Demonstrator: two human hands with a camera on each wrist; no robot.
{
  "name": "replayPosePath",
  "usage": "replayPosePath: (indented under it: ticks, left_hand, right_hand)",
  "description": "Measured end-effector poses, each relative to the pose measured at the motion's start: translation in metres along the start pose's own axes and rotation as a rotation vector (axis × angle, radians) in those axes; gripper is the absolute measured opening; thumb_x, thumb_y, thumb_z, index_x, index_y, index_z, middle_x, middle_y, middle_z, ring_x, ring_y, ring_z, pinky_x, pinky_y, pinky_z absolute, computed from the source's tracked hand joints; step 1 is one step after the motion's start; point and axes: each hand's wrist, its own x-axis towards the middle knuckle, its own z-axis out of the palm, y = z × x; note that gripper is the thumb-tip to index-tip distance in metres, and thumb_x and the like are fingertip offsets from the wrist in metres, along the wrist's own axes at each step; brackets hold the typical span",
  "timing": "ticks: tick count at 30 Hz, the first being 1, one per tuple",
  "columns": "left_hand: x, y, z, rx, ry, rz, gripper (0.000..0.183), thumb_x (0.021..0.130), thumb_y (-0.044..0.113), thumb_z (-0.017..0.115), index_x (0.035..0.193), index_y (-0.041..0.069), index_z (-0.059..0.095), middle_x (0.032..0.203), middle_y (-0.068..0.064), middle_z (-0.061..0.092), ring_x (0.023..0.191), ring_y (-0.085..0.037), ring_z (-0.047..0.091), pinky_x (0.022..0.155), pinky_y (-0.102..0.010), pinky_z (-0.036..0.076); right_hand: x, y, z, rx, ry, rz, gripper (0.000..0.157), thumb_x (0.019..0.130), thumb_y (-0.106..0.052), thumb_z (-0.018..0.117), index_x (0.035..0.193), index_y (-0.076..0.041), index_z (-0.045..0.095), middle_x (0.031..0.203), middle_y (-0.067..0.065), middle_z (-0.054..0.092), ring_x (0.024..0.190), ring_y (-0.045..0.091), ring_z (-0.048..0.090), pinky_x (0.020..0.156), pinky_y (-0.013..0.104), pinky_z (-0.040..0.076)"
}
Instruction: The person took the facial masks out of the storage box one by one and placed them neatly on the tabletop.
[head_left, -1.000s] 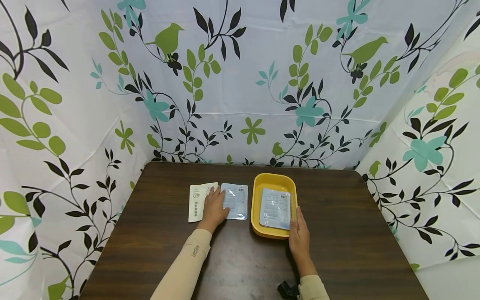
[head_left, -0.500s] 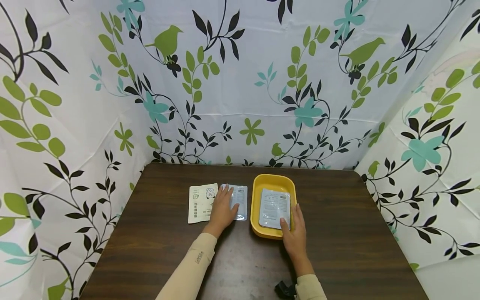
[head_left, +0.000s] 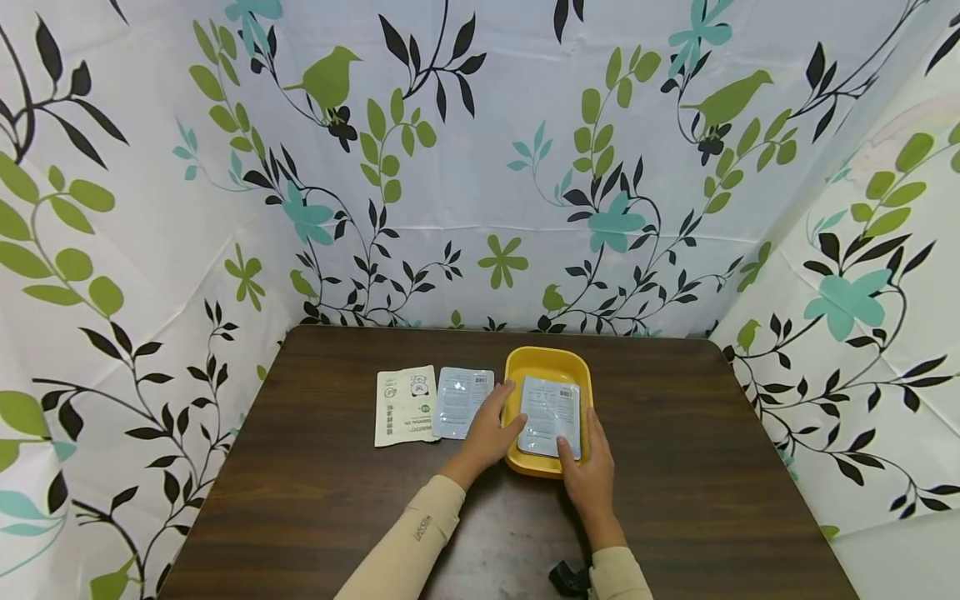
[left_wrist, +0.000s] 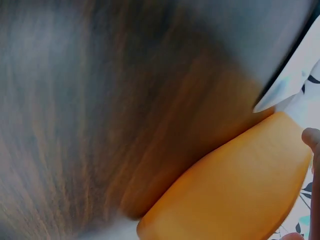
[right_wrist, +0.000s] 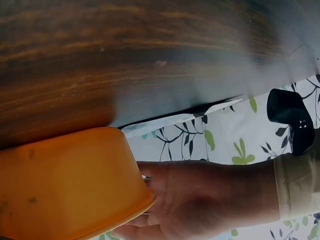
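A yellow plastic tray point(head_left: 551, 362) stands on the table with a silvery-blue foil packet point(head_left: 551, 412) lying flat inside. My right hand point(head_left: 591, 479) grips the tray's right side, thumb over the rim and fingers along the outer wall. My left hand point(head_left: 487, 433) is at the left rim, its fingers fairly straight and its thumb reaching over the edge. In the left wrist view, a fingertip point(left_wrist: 310, 137) shows at the rim beside the tray's outer wall. Left of the tray lie a second silvery-blue packet point(head_left: 459, 400), partly behind the left hand, and a cream printed packet point(head_left: 401, 408).
The dark wooden table point(head_left: 315, 483) has a patterned cloth point(head_left: 480, 192) hanging behind it and along both sides. A black device point(head_left: 570, 579) is at my right wrist, by the sleeve point(head_left: 618, 575).
My left hand has moved right, from the cream packet across the silvery-blue one to the tray's left rim. My right thumb has come over the tray's right rim. The packets stay put.
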Motion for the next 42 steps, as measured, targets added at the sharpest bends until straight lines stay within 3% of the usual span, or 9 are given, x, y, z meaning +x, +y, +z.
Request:
replayPosePath:
  ticks: [4,9,23,27,34,38,42]
  left_hand:
    - [0.002,0.001,0.007,-0.030,-0.003,-0.027,0.064,0.099,0.022,0.062,0.156,0.005,0.040,0.166,-0.011,0.034,0.158,-0.033,0.022,0.127,-0.052,0.023]
    - [0.004,0.001,0.013,-0.063,-0.008,-0.011,0.065,0.097,0.021,0.064,0.155,0.003,0.041,0.167,-0.015,0.032,0.158,-0.036,0.020,0.127,-0.055,0.022]
    - [0.017,0.013,0.032,-0.027,-0.071,-0.009,0.067,0.098,0.021,0.063,0.157,0.003,0.037,0.169,-0.015,0.026,0.159,-0.035,0.015,0.127,-0.056,0.019]
    - [0.021,0.022,0.039,0.127,-0.083,0.027,0.069,0.097,0.020,0.065,0.157,0.003,0.036,0.168,-0.018,0.026,0.159,-0.039,0.015,0.126,-0.056,0.022]
    - [0.029,0.038,0.055,0.555,-0.072,0.075,0.067,0.096,0.031,0.068,0.154,0.006,0.044,0.161,-0.021,0.041,0.157,-0.039,0.021,0.126,-0.051,0.026]
    - [0.032,0.039,0.066,0.755,-0.084,0.049,0.067,0.094,0.040,0.071,0.149,0.008,0.051,0.152,-0.016,0.054,0.156,-0.037,0.024,0.125,-0.055,0.027]
    - [0.033,0.037,0.074,0.862,-0.088,0.010,0.068,0.089,0.048,0.075,0.144,0.012,0.058,0.144,-0.011,0.062,0.157,-0.034,0.022,0.123,-0.060,0.027]
  right_hand:
    - [0.001,0.001,0.000,-0.038,0.001,-0.017,0.077,0.098,-0.034,0.065,0.161,-0.006,0.030,0.162,0.023,0.037,0.148,0.043,0.037,0.119,0.063,0.031]
    - [0.004,0.002,-0.004,-0.055,0.005,-0.027,0.076,0.098,-0.032,0.064,0.160,-0.004,0.030,0.162,0.024,0.037,0.148,0.044,0.038,0.119,0.062,0.031]
    - [0.016,0.017,-0.022,-0.080,-0.004,-0.003,0.074,0.100,-0.032,0.061,0.161,-0.005,0.029,0.162,0.025,0.035,0.149,0.045,0.035,0.120,0.063,0.029]
    - [0.018,0.020,-0.026,-0.078,-0.012,0.007,0.073,0.101,-0.032,0.060,0.162,-0.008,0.028,0.163,0.024,0.034,0.149,0.045,0.034,0.120,0.064,0.028]
    - [0.019,0.022,-0.028,-0.069,-0.022,0.019,0.073,0.102,-0.035,0.059,0.163,-0.010,0.027,0.164,0.022,0.032,0.151,0.044,0.032,0.121,0.064,0.026]
    - [0.019,0.023,-0.027,-0.069,-0.030,0.031,0.072,0.103,-0.035,0.058,0.163,-0.012,0.026,0.165,0.021,0.032,0.152,0.043,0.030,0.121,0.064,0.025]
    - [0.018,0.023,-0.026,-0.054,-0.027,0.027,0.072,0.102,-0.034,0.058,0.163,-0.012,0.026,0.165,0.020,0.032,0.151,0.042,0.032,0.121,0.063,0.027]
